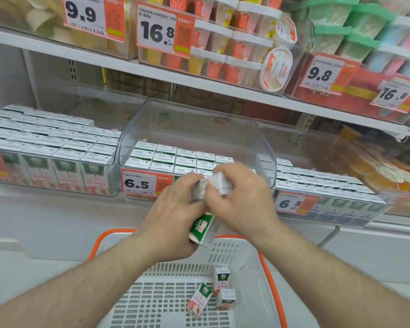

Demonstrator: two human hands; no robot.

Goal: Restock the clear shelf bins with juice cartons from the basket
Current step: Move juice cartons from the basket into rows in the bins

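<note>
white basket (166,292): sitting nearest, holding three loose cartons (221,278)
left hand (173,216): grip closing around a green-and-white juice carton (202,229) above the basket
right hand (240,200): grip clamping on a second carton (220,182), blurred
clear bin (194,129): standing behind the hands, partly filled

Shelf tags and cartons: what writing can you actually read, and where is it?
"9.9": top-left price tag
"16.8": next tag
"9.8": upper-right tag
"16.8": far-right tag
"6.5": middle bin's tag
"6.5": right bin's tag
"100%": held carton
Small print, barcodes: unreadable.
</note>
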